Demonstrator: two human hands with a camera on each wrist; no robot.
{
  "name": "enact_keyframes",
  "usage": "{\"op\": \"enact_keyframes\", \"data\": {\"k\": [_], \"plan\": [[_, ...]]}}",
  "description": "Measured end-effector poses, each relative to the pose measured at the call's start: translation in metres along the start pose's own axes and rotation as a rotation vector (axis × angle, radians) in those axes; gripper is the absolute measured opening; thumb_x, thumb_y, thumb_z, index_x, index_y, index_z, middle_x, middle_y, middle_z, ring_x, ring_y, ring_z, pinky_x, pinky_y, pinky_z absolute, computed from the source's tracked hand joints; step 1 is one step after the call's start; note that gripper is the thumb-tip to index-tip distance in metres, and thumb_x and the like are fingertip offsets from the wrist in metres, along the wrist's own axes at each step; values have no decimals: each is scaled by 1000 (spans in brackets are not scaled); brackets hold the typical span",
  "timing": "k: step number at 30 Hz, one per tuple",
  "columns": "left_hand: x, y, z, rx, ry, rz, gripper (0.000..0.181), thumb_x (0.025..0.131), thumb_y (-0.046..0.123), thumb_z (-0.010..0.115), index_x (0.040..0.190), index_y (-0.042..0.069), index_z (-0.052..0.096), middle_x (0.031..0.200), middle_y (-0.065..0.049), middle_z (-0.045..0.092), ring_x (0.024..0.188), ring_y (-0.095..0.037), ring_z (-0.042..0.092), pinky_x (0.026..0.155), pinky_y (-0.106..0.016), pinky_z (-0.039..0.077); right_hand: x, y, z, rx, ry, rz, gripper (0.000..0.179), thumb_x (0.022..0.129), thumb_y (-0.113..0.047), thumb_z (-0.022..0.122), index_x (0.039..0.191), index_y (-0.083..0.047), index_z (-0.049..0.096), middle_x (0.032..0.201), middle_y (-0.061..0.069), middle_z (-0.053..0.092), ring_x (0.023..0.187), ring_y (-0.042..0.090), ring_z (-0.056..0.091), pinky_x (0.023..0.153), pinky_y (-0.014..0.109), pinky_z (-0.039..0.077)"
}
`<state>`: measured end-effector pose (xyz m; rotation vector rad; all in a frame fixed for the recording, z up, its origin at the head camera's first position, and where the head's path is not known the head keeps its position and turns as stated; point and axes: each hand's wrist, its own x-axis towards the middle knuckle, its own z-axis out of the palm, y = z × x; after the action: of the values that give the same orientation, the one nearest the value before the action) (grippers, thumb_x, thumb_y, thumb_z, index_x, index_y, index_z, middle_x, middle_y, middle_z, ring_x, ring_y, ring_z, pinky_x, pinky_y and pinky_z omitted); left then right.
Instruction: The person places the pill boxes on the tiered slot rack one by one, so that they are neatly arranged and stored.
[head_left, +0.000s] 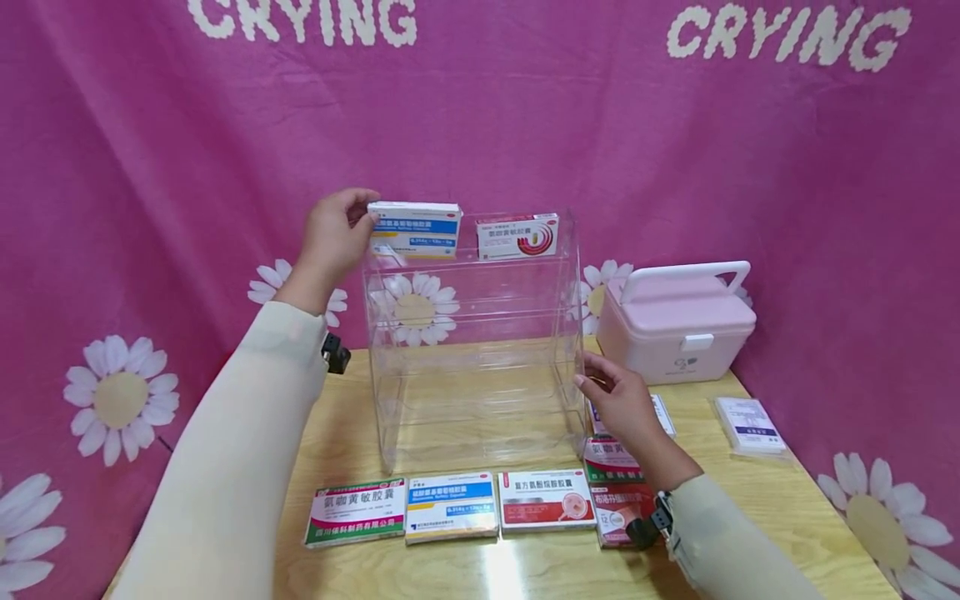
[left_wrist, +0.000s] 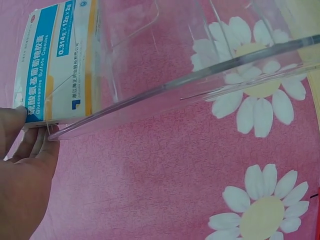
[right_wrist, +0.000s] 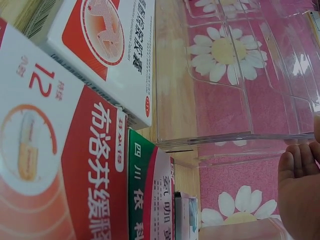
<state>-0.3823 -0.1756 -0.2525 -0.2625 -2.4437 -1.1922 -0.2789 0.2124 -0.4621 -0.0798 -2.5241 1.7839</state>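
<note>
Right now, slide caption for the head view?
Left grip holds a blue-white medicine box at the top of a clear rack; right grip holds the rack's side edge.

Pink daisy-patterned cloth [head_left: 480, 125] hangs behind a wood-toned table [head_left: 337, 433].

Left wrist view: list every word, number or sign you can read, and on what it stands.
On the blue-and-white box:
"硫酸氨基葡萄糖胶囊"
"Glucosamine Sulfate Capsules"
"0.314…×12…×2…", unit characters unclear
"浙江海正药业…", the rest unclear
Red oval sign, other small print: too small.
</note>
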Motion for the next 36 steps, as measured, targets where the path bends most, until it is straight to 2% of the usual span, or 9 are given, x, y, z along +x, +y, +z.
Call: {"op": "enact_keyframes", "data": {"k": [4, 14, 23, 27, 31, 33, 36], "plan": [[2, 2, 1, 14, -14, -2, 33, 109, 3, 59, 141, -1, 67, 136, -24, 72, 120, -33, 68, 113, -48, 57, -1, 0, 1, 2, 5, 17, 51, 112, -22, 65, 161, -15, 54, 155, 15, 62, 147, 35, 57, 124, 49, 50], [3, -5, 6, 55, -21, 41, 34, 106, -1, 59, 137, -9, 68, 138, -28, 65, 128, -37, 70, 114, -46, 58, -1, 3, 1, -2, 17, -12, 50, 112, -18, 64, 160, -10, 54, 153, 18, 63, 146, 37, 58, 122, 49, 50], [3, -1, 3, 47, -22, 10, 37, 106, 0, 56, 140, -8, 66, 140, -28, 64, 129, -36, 68, 115, -47, 57, 1, 1, 2, 2, 18, -23, 50, 112, -18, 64, 160, -10, 55, 152, 19, 63, 145, 36, 58, 123, 50, 50], [3, -1, 2, -10, 2, -12, 38, 106, 2, 56, 141, -6, 66, 141, -27, 68, 129, -34, 67, 116, -45, 56, 1, -1, 1, 1, 21, -31, 50, 112, -18, 64, 160, -10, 55, 152, 19, 63, 145, 36, 58, 122, 49, 50], [0, -4, 0, -142, 39, -37, 41, 108, 3, 58, 148, -4, 63, 148, -25, 66, 139, -32, 64, 122, -42, 51, 1, -1, 1, -4, 20, -42, 51, 112, -20, 64, 161, -9, 54, 152, 20, 63, 145, 37, 59, 122, 49, 50], [-5, -8, -2, -210, 50, -55, 45, 109, 5, 59, 153, -1, 59, 155, -22, 62, 147, -29, 59, 125, -39, 48, 0, 0, 1, -10, 21, -41, 51, 112, -20, 64, 161, -9, 54, 152, 19, 63, 145, 37, 59, 122, 48, 50], [-18, -17, -6, -259, 71, -71, 49, 110, 8, 61, 159, 4, 55, 163, -17, 57, 153, -25, 54, 127, -35, 45, -2, 2, 4, -13, 21, -48, 50, 111, -19, 65, 160, -7, 55, 151, 20, 64, 142, 37, 61, 120, 46, 53]]}}
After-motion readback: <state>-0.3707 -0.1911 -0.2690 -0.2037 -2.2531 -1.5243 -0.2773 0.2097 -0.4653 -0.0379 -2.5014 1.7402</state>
